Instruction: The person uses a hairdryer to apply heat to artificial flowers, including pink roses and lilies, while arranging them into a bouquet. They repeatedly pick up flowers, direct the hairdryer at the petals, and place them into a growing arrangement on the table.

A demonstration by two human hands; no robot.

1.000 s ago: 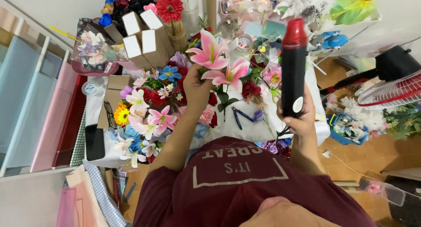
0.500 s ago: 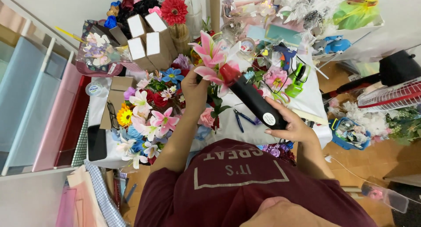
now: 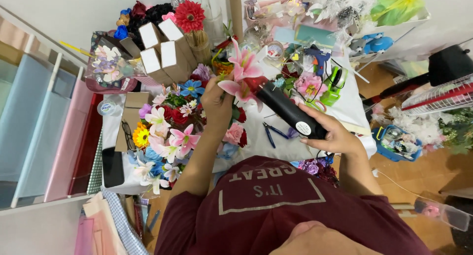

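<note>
My left hand (image 3: 217,103) is closed around the stems of pink artificial lilies (image 3: 243,71), holding them upright over the table. My right hand (image 3: 336,135) grips a black cylinder-shaped tool with a red tip (image 3: 287,109), tilted so the red end touches the base of the lilies. A colourful pile of artificial flowers (image 3: 167,132) lies just left of my left hand.
White boxes (image 3: 160,48) and a red flower (image 3: 189,16) stand at the back. A blue glue gun (image 3: 319,62), a green tape dispenser (image 3: 335,82) and pliers (image 3: 272,133) lie on the white table (image 3: 351,109). Paper rolls (image 3: 44,132) lean at the left; a fan (image 3: 438,95) at the right.
My right hand has brought the black tool down from upright to a tilt, its red tip now against the lilies. My left hand kept holding the lilies.
</note>
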